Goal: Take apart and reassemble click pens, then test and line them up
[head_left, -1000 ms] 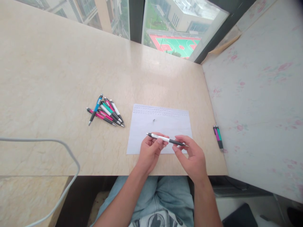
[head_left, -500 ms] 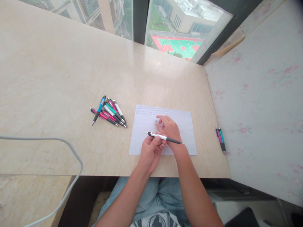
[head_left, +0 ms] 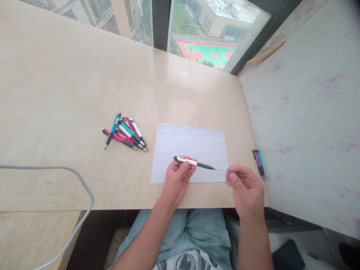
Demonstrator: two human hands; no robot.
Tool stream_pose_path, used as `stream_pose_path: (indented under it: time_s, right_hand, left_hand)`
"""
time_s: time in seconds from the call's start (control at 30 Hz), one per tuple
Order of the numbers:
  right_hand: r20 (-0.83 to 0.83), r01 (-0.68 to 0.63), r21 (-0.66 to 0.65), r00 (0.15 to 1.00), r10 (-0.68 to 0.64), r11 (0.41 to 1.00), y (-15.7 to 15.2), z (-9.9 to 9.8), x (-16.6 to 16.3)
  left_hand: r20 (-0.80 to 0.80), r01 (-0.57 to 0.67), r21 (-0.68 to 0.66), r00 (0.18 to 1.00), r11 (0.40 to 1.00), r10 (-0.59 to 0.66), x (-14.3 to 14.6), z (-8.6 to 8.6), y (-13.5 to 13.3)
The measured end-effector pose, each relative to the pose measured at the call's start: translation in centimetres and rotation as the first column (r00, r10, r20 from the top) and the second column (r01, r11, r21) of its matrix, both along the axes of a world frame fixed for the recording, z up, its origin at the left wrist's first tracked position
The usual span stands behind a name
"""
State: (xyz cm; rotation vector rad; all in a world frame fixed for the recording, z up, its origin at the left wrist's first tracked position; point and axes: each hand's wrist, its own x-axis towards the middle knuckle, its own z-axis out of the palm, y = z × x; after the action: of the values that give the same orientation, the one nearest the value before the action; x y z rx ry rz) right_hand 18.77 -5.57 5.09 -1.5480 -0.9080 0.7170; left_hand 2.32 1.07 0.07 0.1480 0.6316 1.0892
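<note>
My left hand (head_left: 180, 176) is closed around a white ballpoint pen (head_left: 191, 162) with a dark grip, held over the lower part of a sheet of paper (head_left: 168, 150). The thin refill (head_left: 216, 169) sticks out bare from the pen's front end, which points right. Just right of that end, my right hand (head_left: 247, 187) pinches a small silvery pen tip (head_left: 230, 171) between thumb and forefinger. The fingers cover most of this tip. Rows of handwriting run along the paper's top edge.
Left of the paper lies a pile of several pens (head_left: 128, 133). Two more pens (head_left: 258, 162) lie by the wall on the right. A grey cable (head_left: 84, 183) curves over the table (head_left: 70, 86) at left. A window stands behind.
My right hand has left the middle of the paper, moved right and toward me, and now pinches the small pen tip. My left hand still holds the pen in nearly the same place.
</note>
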Motion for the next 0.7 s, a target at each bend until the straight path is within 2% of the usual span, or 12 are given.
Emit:
stream_pose_path:
  time_s: [0.17, 0.33, 0.43, 0.7]
  right_hand:
    - [0.245, 0.005, -0.013, 0.970, -0.002, 1.000, -0.8, 1.0, -0.3]
    - [0.403, -0.086, -0.045, 0.910, 0.096, 0.995, 0.4, 1.2, -1.1]
    - [0.433, -0.108, -0.071, 0.892, 0.128, 0.992, 0.8, 1.1, -1.4]
    - [0.387, -0.096, -0.098, 0.914, 0.127, 0.991, 0.5, 0.5, -1.3]
  left_hand:
    - [-0.030, 0.006, 0.050, 1.000, 0.999, -0.005, 0.1, 0.0, -0.1]
    - [-0.078, 0.022, 0.055, 0.997, 0.998, -0.018, 0.1, 0.0, -0.2]
    - [-0.090, 0.023, 0.048, 0.996, 0.999, -0.019, 0.2, 0.0, -0.1]
    - [-0.086, 0.032, 0.034, 0.996, 0.999, -0.029, 0.3, 0.2, -0.1]
